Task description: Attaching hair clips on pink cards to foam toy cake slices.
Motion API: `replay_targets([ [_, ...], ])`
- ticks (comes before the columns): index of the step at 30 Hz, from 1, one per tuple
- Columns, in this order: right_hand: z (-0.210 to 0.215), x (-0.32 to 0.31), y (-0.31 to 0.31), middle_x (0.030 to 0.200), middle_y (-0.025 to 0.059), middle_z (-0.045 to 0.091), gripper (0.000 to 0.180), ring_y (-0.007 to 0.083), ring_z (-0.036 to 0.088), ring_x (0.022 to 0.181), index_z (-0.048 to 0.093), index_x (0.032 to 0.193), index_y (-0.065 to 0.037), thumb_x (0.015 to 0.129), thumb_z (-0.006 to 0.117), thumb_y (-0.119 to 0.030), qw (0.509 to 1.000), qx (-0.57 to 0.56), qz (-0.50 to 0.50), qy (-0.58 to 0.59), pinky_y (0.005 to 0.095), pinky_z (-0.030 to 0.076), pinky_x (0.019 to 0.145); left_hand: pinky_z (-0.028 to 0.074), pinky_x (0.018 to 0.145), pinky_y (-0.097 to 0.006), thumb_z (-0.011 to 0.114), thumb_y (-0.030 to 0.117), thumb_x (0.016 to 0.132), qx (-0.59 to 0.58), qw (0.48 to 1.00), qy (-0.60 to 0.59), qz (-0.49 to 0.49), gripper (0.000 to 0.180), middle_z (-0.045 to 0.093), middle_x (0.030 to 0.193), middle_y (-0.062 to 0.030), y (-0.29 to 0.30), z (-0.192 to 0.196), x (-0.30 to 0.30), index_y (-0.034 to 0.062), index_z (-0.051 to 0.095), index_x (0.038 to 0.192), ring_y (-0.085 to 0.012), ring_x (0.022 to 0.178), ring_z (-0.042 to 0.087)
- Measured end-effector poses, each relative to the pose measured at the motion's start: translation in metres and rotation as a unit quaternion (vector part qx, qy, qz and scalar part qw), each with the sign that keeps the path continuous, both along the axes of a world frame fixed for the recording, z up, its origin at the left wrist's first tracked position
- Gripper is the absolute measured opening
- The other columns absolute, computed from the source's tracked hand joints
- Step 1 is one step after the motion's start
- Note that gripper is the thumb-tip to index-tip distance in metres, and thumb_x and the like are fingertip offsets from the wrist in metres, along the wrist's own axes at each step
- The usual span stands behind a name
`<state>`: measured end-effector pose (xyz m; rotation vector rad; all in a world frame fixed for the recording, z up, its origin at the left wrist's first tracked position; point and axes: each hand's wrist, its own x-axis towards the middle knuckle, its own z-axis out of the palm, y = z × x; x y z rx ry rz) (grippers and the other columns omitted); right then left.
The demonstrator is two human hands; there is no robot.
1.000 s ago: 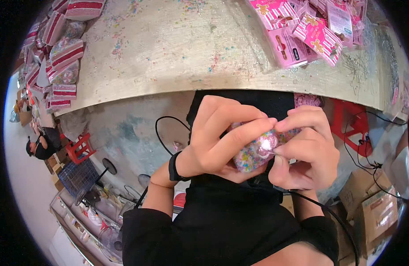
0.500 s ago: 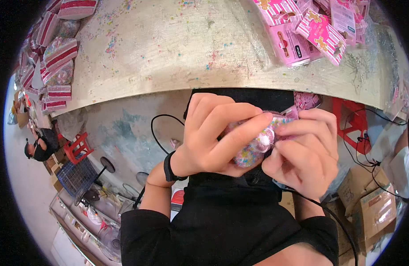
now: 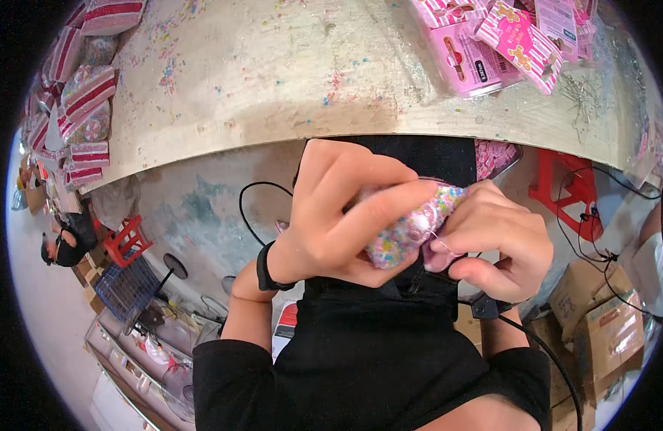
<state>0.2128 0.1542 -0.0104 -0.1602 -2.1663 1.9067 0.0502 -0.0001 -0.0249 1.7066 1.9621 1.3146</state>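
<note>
In front of my waist I hold a cake-slice-shaped ornament [image 3: 394, 243], covered in multicoloured sprinkles, its underside hidden by my fingers. My left hand [image 3: 331, 219] is wrapped round it from the left, fingers over its top. At its right end my right hand [image 3: 507, 244] is closed, the fingertips touching the ornament. A thin pale strand [image 3: 435, 235] runs near those fingertips, beside a pink piece [image 3: 436, 258] pressed against the ornament. What exactly the right fingers pinch is partly hidden.
Similar cake-slice ornaments [image 3: 94, 90] with red and white stripes are heaped at the table's left. Pink printed cards [image 3: 482, 65] and thin wire ties [image 3: 579, 97] lie at the right. Red stools [image 3: 126, 241], cardboard boxes [image 3: 608, 330] and black cables stand around. Another person [image 3: 69, 241] is far left.
The ornament has turned in my left hand, showing more of its sprinkled side. My right hand has shifted its fingers at its right end, and the pink piece now shows below.
</note>
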Motion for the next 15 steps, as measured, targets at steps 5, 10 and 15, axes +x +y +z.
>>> replay_targets([
  [5,-0.0023,0.0017,-0.0024,0.076,0.0044,0.07,0.02,0.019,0.066,0.068,0.072,0.088,-0.004,0.073,0.083,-0.009,0.997,-0.06,-0.035,-0.027,0.0321,0.042,0.068,0.042,0.067,-0.032,0.085,0.021,0.061,0.008,0.999,0.044,-0.001,0.049,0.063,0.099,-0.0036,0.0003,-0.0007,0.0026,0.012,0.072,0.107,-0.021,0.079,0.053],
  [10,-0.0067,0.0039,-0.0016,0.079,0.0083,0.071,0.015,0.0172,0.065,0.072,0.071,0.086,0.0,0.077,0.081,-0.008,0.959,-0.278,-0.044,-0.041,0.0295,0.045,0.068,0.042,0.067,-0.033,0.084,0.02,0.058,0.043,0.992,0.119,0.005,0.05,0.063,0.101,-0.0014,-0.0001,-0.005,0.003,0.0132,0.073,0.106,-0.0206,0.079,0.054],
  [15,-0.0092,0.0052,-0.0011,0.076,0.0075,0.07,0.012,0.0157,0.062,0.069,0.07,0.08,-0.001,0.079,0.079,-0.009,0.964,-0.257,-0.037,-0.051,0.028,0.045,0.064,0.042,0.068,-0.034,0.083,0.02,0.058,0.017,0.99,0.141,-0.002,0.05,0.063,0.102,0.0008,0.0017,-0.0037,0.0033,0.0137,0.074,0.106,-0.02,0.08,0.054],
])
